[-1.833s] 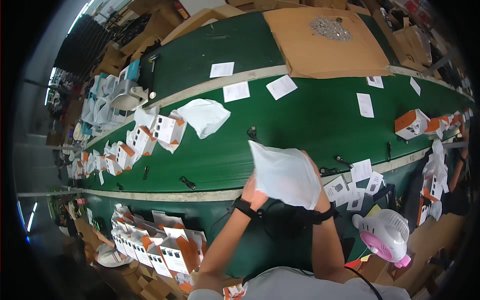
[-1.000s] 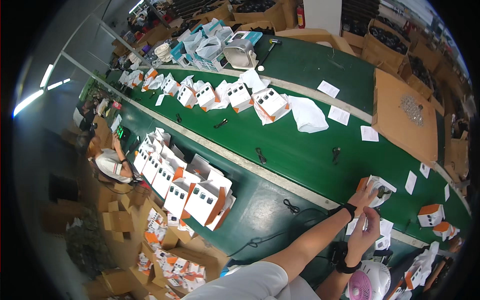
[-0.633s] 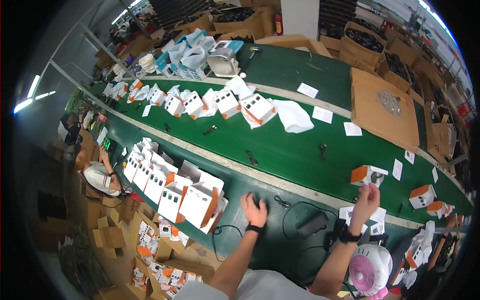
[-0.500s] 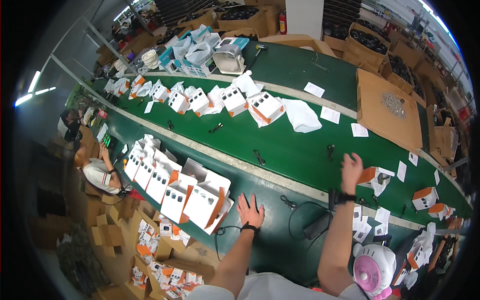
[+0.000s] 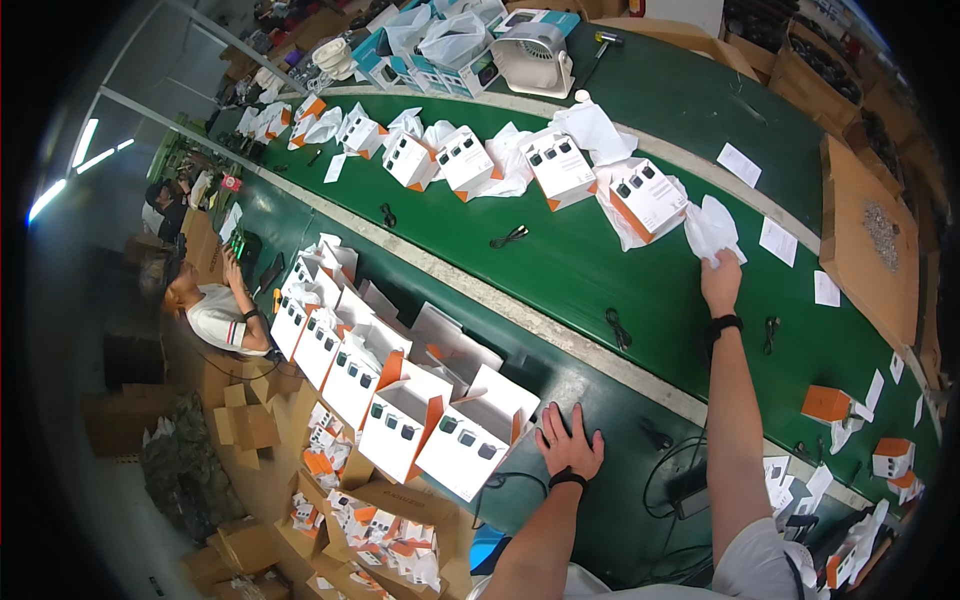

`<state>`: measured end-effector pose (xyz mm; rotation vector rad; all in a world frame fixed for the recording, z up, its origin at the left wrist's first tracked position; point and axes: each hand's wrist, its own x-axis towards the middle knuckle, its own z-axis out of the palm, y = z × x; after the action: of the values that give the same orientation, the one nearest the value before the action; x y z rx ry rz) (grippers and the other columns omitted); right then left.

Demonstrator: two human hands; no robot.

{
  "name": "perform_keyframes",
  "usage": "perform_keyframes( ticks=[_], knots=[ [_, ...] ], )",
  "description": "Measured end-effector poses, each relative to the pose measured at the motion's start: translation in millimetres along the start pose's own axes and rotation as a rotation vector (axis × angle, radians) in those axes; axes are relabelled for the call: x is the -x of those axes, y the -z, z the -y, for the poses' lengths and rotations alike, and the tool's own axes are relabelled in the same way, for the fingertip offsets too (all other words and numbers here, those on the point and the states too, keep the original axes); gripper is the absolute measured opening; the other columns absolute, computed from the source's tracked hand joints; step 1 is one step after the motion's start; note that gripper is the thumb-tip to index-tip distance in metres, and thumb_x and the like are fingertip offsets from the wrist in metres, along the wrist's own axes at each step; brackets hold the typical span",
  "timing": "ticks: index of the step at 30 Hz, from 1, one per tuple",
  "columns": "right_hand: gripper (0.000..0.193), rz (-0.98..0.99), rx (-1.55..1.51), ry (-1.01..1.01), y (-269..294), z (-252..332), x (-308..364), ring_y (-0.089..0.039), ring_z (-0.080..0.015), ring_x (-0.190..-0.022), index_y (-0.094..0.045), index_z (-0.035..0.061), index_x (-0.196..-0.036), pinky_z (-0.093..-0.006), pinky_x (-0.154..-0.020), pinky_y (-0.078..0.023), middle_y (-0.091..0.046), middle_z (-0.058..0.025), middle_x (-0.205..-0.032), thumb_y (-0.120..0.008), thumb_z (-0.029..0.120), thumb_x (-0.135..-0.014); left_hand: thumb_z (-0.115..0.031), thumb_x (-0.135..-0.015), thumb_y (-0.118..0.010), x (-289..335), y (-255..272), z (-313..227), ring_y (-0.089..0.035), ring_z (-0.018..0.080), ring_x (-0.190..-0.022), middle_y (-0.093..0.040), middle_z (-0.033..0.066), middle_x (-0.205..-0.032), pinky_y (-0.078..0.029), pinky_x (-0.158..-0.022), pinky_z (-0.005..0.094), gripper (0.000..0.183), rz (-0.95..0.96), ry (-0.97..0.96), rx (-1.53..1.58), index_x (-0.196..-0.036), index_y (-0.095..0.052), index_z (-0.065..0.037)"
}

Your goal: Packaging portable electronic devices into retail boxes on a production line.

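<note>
My right hand reaches across the green conveyor belt with its fingers closed on the near end of a thin white wrapping sheet. Just left of that sheet, a white and orange box lies on more white wrapping. My left hand rests palm down on the dark green table, fingers spread, with nothing in it. Beside it stands an open white box with pictures of small devices on its side, the nearest of several such open boxes.
Black coiled cables and paper leaflets are scattered along the belt. A cardboard tray of small metallic bits sits at the far right. A fan-like beige appliance stands at the back. At left, a person sits by the table.
My right hand has moved forward and taken hold of the white sheet, which now looks bunched. My left hand stays flat on the table. The view has shifted.
</note>
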<state>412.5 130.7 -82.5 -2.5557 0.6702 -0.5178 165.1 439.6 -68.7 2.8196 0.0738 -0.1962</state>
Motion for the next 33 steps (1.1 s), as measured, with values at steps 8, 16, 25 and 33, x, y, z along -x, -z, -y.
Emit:
perform_keyframes(
  ticks=[8, 16, 25, 33],
  knots=[
    [0.007, -0.125, -0.742, -0.091, 143.6, 133.7, 102.3, -0.051, -0.0094, -0.075, -0.057, -0.0027, -0.086, -0.0229, -0.07, -0.042, -0.056, -0.0012, -0.082, -0.057, -0.004, -0.078, -0.039, -0.081, -0.056, -8.9, 10.1, 15.6, -0.017, 0.0407, -0.137, -0.019, 0.0242, -0.147, -0.016, -0.106, 0.0598, 0.065, 0.04, 0.04, -0.01, -0.138, -0.037, -0.013],
    [0.026, -0.263, -0.578, 0.014, 115.3, 112.5, 121.1, -0.059, -0.0197, -0.085, -0.066, 0.0009, -0.087, -0.0261, -0.083, -0.043, -0.062, -0.0093, -0.093, -0.049, -0.011, -0.072, -0.041, -0.082, -0.056, -4.0, 3.5, 19.6, -0.01, 0.0402, -0.139, -0.013, 0.0234, -0.15, -0.015, -0.106, 0.0604, 0.069, 0.092, 0.022, -0.01, -0.14, -0.033, -0.014],
    [0.031, -0.248, -0.447, 0.261, 69.4, 102.0, -78.2, -0.061, -0.0342, -0.094, -0.067, 0.0008, -0.094, -0.0353, -0.085, -0.046, -0.065, -0.0191, -0.098, -0.05, -0.008, -0.07, -0.041, -0.079, -0.057, -3.6, 0.2, 12.3, -0.011, 0.0409, -0.139, -0.013, 0.0253, -0.149, -0.014, -0.106, 0.0623, 0.07, 0.126, 0.019, -0.07, -0.139, -0.035, -0.013],
    [0.038, 0.365, 0.273, 0.762, -13.8, 146.3, -75.6, -0.064, -0.03, -0.085, -0.067, 0.0032, -0.083, -0.0406, -0.083, -0.045, -0.065, -0.017, -0.084, -0.066, 0.04, -0.071, -0.038, -0.077, -0.057, -6.6, 0.7, 10.4, -0.008, 0.0417, -0.139, -0.011, 0.0257, -0.149, -0.012, -0.107, 0.0604, 0.072, 0.12, 0.024, -0.072, -0.139, -0.032, -0.009]
  ],
)
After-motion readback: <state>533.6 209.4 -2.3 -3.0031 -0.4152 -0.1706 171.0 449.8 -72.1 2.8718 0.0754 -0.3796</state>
